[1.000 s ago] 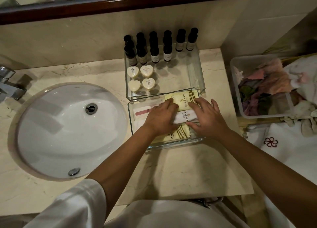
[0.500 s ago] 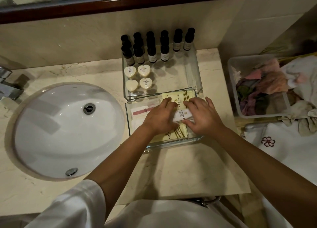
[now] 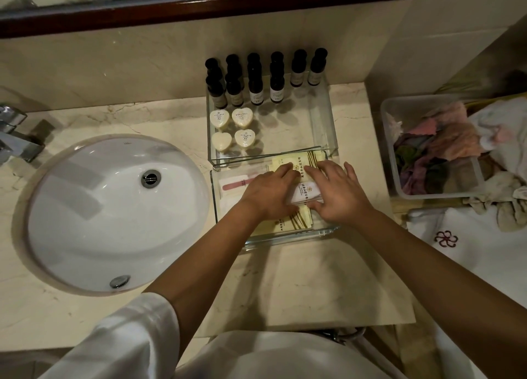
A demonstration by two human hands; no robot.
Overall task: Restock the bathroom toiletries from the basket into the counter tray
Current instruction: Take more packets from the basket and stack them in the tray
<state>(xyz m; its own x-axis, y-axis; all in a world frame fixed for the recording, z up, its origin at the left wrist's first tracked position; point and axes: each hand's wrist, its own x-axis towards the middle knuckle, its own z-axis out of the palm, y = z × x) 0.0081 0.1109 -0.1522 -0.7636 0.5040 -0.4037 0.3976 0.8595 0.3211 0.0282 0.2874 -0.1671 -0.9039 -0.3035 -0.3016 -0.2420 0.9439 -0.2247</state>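
Marble counter (image 3: pixel 299 279), cream and veined, against a matching wall under a dark wood mirror frame (image 3: pixel 199 5). White undermount basin (image 3: pixel 85 207) at left; chrome tap (image 3: pixel 14 139) cut off by the edge. Far glass tray (image 3: pixel 328 116): dark bottles (image 3: pixel 256 91), rows overlapping, count unclear; 4 heart soaps (image 3: pixel 242 118). Near glass tray (image 3: pixel 285 237): pink nail file (image 3: pixel 236 183), yellow sachets (image 3: pixel 310 157), white packet (image 3: pixel 306 193) on top. Left hand (image 3: pixel 268 193) flat, pressing sachets and packet. Right hand (image 3: pixel 339 193) covers the packet; grasping or pressing, cannot tell. Clear plastic bin (image 3: pixel 399 116) of cloths at right.

Right hand (image 3: pixel 339 192) has uncurled; now flat on the white packet (image 3: pixel 306 194).
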